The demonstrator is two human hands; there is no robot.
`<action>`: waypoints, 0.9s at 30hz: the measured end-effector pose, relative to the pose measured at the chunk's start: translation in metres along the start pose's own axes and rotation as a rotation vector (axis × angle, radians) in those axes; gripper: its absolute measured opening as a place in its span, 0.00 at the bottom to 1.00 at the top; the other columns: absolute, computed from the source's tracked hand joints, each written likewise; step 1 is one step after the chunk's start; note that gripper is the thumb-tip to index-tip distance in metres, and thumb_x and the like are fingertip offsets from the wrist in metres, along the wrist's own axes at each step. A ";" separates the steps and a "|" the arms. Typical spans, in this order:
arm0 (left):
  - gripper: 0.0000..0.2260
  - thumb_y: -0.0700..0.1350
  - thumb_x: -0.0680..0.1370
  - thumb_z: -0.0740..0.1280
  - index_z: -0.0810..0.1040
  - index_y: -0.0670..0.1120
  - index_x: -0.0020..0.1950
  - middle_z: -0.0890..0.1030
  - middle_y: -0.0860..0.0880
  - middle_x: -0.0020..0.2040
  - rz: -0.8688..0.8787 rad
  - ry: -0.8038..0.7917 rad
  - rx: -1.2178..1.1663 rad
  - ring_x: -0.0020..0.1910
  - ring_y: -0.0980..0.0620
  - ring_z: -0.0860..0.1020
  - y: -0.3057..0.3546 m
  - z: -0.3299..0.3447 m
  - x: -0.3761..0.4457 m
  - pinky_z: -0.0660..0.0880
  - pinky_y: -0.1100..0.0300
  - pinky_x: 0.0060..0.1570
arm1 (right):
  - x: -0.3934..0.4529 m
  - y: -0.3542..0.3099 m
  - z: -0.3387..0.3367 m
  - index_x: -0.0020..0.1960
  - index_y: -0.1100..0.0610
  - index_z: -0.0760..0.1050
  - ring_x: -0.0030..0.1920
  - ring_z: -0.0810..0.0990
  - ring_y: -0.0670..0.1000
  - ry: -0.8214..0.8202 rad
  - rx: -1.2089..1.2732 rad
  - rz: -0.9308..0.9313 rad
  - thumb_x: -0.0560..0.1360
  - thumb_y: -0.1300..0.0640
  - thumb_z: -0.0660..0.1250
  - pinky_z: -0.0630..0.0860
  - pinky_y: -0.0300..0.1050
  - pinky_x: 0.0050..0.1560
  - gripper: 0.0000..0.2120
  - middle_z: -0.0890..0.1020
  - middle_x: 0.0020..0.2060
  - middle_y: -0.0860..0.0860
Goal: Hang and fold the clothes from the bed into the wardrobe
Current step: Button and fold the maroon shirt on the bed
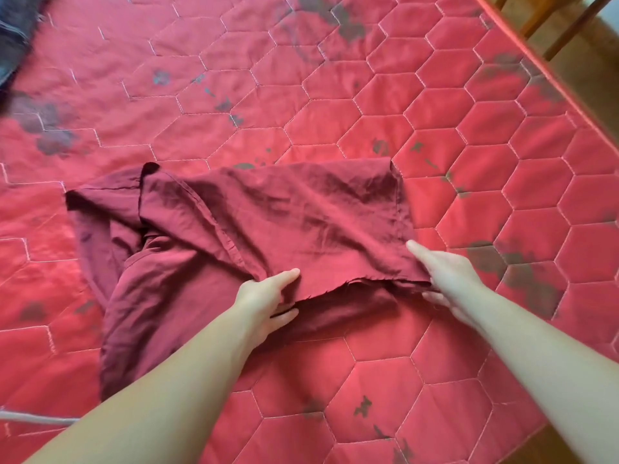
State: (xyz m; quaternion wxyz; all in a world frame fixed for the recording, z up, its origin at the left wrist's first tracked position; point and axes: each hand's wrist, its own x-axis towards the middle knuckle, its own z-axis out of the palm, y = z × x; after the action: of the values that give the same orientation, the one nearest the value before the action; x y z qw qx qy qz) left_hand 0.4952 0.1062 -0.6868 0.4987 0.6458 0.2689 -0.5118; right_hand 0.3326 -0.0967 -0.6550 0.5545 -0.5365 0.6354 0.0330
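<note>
A dark maroon garment (254, 226) lies partly folded on the red quilted bed (435, 128), its upper layer doubled over toward me. My left hand (264, 301) pinches the near frayed edge of that layer, thumb above and fingers beneath. My right hand (442, 279) grips the same edge at its right corner, with the index finger pointing along the cloth. The garment's left part is bunched and creased.
A dark blue garment (15, 35) lies at the bed's far left corner. Wooden chair legs (549, 25) stand past the bed's right edge on a brown floor. A grey cable (37, 418) crosses the bed at the lower left.
</note>
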 end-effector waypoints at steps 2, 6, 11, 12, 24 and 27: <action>0.15 0.45 0.70 0.76 0.76 0.47 0.53 0.78 0.48 0.56 0.037 0.010 -0.006 0.50 0.49 0.77 0.004 0.002 0.000 0.77 0.56 0.37 | -0.001 -0.011 0.006 0.38 0.57 0.78 0.32 0.77 0.49 -0.045 -0.056 -0.086 0.72 0.52 0.74 0.79 0.47 0.35 0.10 0.81 0.35 0.54; 0.04 0.40 0.75 0.68 0.78 0.48 0.48 0.81 0.48 0.47 0.140 -0.112 -0.416 0.49 0.48 0.81 0.025 -0.004 -0.009 0.78 0.53 0.46 | -0.008 -0.040 0.004 0.43 0.52 0.77 0.29 0.77 0.45 -0.321 0.449 -0.070 0.76 0.60 0.68 0.74 0.36 0.27 0.05 0.81 0.35 0.49; 0.02 0.40 0.76 0.68 0.76 0.46 0.47 0.81 0.47 0.40 0.158 -0.004 -0.245 0.34 0.49 0.82 0.012 -0.013 -0.011 0.78 0.54 0.38 | -0.002 -0.002 0.009 0.51 0.56 0.78 0.32 0.78 0.47 -0.321 -0.056 0.061 0.76 0.62 0.69 0.78 0.40 0.34 0.05 0.82 0.38 0.52; 0.04 0.40 0.76 0.70 0.76 0.45 0.47 0.81 0.47 0.41 0.156 0.028 -0.156 0.34 0.48 0.81 0.005 -0.015 -0.010 0.78 0.54 0.37 | -0.001 0.006 0.009 0.51 0.56 0.78 0.33 0.79 0.48 -0.308 -0.109 0.086 0.76 0.61 0.68 0.78 0.41 0.36 0.04 0.82 0.39 0.52; 0.13 0.52 0.74 0.73 0.73 0.45 0.40 0.72 0.49 0.29 0.111 -0.103 0.524 0.22 0.55 0.67 -0.010 -0.029 -0.007 0.74 0.61 0.31 | 0.013 -0.028 0.039 0.62 0.52 0.71 0.55 0.75 0.54 0.306 -0.577 -0.608 0.72 0.43 0.70 0.71 0.50 0.57 0.23 0.74 0.53 0.52; 0.12 0.52 0.76 0.71 0.75 0.45 0.43 0.75 0.47 0.32 0.094 -0.111 0.353 0.23 0.54 0.67 -0.006 -0.035 -0.011 0.75 0.62 0.30 | -0.015 -0.022 0.078 0.60 0.52 0.74 0.53 0.76 0.54 0.123 -0.808 -1.025 0.72 0.41 0.65 0.72 0.53 0.53 0.21 0.75 0.52 0.50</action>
State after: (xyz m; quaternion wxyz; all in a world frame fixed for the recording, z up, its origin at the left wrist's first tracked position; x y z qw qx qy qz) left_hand 0.4998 0.1423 -0.6799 0.4151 0.7058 0.1167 -0.5621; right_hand 0.3976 -0.0466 -0.6621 0.2176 -0.9382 0.2673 -0.0301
